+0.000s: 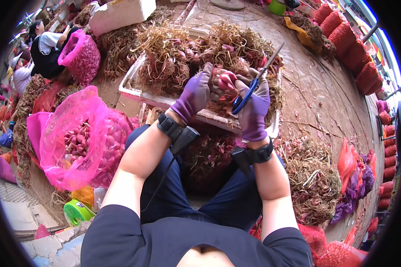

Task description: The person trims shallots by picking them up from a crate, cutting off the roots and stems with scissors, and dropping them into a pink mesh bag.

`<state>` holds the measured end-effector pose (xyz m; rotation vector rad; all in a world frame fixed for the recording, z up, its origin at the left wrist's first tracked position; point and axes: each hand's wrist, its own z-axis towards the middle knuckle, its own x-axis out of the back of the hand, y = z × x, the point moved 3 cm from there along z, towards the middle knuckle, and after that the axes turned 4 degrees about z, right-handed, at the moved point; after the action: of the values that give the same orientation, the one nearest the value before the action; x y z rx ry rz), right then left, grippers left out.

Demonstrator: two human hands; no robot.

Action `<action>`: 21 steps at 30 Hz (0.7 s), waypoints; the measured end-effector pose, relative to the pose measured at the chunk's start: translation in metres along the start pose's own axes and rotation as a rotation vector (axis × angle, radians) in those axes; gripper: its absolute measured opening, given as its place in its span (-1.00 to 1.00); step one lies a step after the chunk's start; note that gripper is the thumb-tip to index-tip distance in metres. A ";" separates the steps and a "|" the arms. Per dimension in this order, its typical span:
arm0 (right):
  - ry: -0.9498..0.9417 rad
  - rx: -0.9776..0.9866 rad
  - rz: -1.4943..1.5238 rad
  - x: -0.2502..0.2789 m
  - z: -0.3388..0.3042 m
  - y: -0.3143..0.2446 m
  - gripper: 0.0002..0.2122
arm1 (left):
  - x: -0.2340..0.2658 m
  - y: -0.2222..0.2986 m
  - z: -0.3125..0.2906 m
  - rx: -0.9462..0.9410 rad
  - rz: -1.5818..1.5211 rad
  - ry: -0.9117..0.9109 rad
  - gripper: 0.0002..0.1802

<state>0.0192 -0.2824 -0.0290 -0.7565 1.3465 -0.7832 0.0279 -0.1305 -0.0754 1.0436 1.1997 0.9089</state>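
Observation:
My left hand (197, 92), in a purple glove with grey fingers, is closed around a small bunch of red shallots (227, 81). In my right hand (255, 106), gloved the same way, is a pair of blue-handled scissors (244, 101). The blades point up and away to the right, clear of the bunch. My right fingertips meet the shallots from the other side. Both hands are above a white foam tray (160, 100) heaped with shallots that have dry, tangled roots and stalks (165, 58). The glove hides part of the bunch.
A pink mesh bag (71, 164) of trimmed shallots stands open at my left, near a green container (77, 212). Dry trimmings (309, 182) are piled at my right. Red filled sacks (343, 40) line the far right. A co-worker (49, 49) sits at the far left.

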 end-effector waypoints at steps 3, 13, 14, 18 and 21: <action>-0.019 0.201 0.012 0.013 0.009 0.009 -0.60 | -0.025 0.006 -0.006 0.319 -0.248 -0.125 -0.11; -0.070 0.428 -0.602 0.011 0.011 0.007 -0.68 | -0.020 0.017 -0.007 0.037 -0.174 -0.038 -0.71; -0.069 0.431 -0.603 0.015 0.013 0.005 -0.68 | -0.015 0.019 -0.003 0.036 -0.174 -0.041 -0.71; -0.168 0.215 -0.667 0.010 0.017 -0.008 -0.64 | 0.021 0.041 -0.002 -0.213 0.164 0.196 -0.72; -0.277 0.348 -1.011 0.000 0.008 -0.017 -0.45 | 0.043 0.045 0.001 -0.342 0.422 0.308 -0.72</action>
<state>0.0258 -0.2914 -0.0138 -1.2132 0.4853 -1.5799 0.0349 -0.0776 -0.0444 0.9106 1.0336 1.5915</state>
